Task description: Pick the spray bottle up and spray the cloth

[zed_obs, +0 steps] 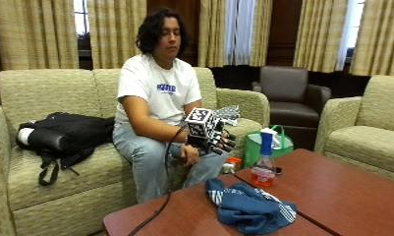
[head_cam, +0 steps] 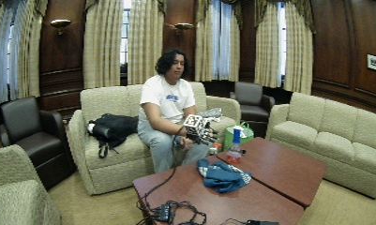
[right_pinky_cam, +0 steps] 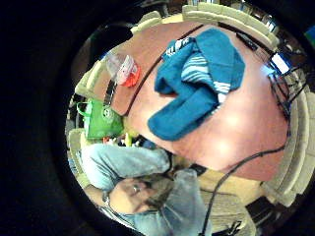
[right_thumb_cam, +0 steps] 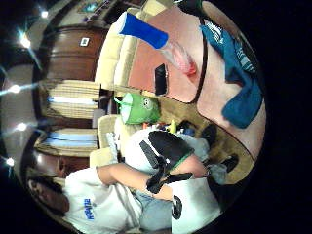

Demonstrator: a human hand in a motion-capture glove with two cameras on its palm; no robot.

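Spray bottle (zed_obs: 265, 164) upright on table (zed_obs: 340, 191) beside crumpled cloth (zed_obs: 249, 209), gloved right hands (zed_obs: 212, 135) raised, fingers relaxed, holding nothing

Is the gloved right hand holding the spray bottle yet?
No. In the outside view the black-gloved right hand hangs above the person's lap, apart from the clear, blue-capped plastic spray bottle standing on the wooden table.

Blue cloth (zed_obs: 250, 209) with white stripes, blue-topped spray bottle (zed_obs: 265, 165) holding red liquid, green bag (zed_obs: 257, 148).
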